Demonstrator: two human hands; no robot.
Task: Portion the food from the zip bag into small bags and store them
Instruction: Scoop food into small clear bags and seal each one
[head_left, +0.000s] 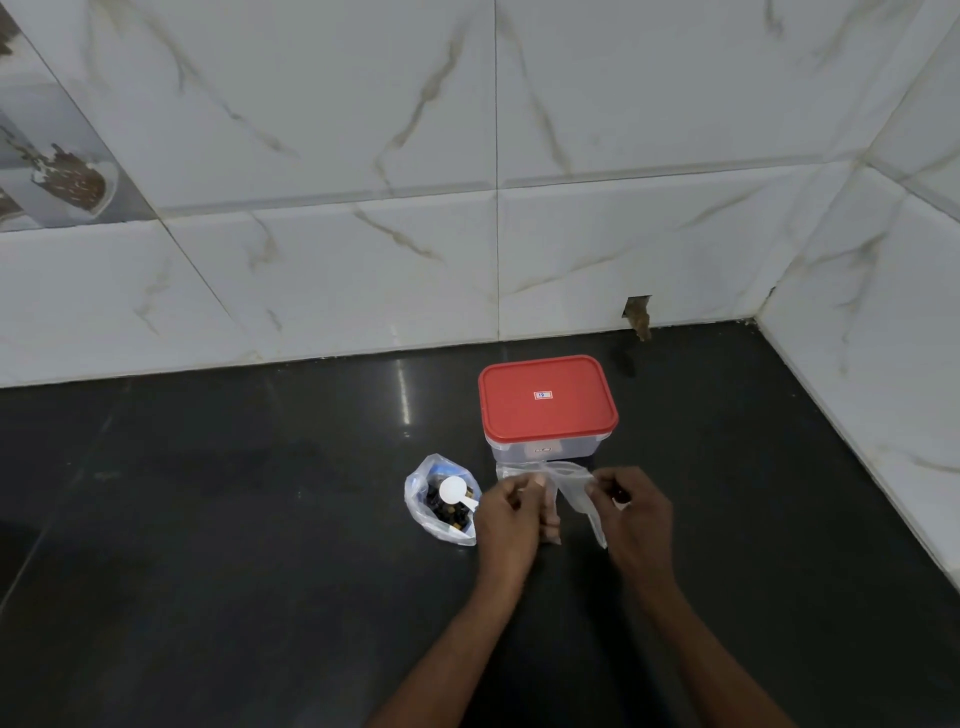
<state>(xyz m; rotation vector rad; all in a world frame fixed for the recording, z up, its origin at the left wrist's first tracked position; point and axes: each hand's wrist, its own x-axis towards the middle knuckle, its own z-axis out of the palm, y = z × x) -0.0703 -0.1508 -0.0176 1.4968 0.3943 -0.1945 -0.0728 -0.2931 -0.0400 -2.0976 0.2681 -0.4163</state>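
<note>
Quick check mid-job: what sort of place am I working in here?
Most likely a home kitchen counter: a dark polished countertop meets marble-look wall tiles in a corner, with a red-lidded container and a white scoop in a bag of food.

Dim, soft, wide-angle edge bending

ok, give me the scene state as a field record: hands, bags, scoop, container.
left hand: pinches small clear bag at its top
right hand: pinches same bag, opposite side
small clear bag contents: no food visible
zip bag: open, on black counter, left of the hands
food pieces: dark, inside zip bag
white scoop: lying in zip bag on the food
container: clear, red lid on, behind hands
</note>
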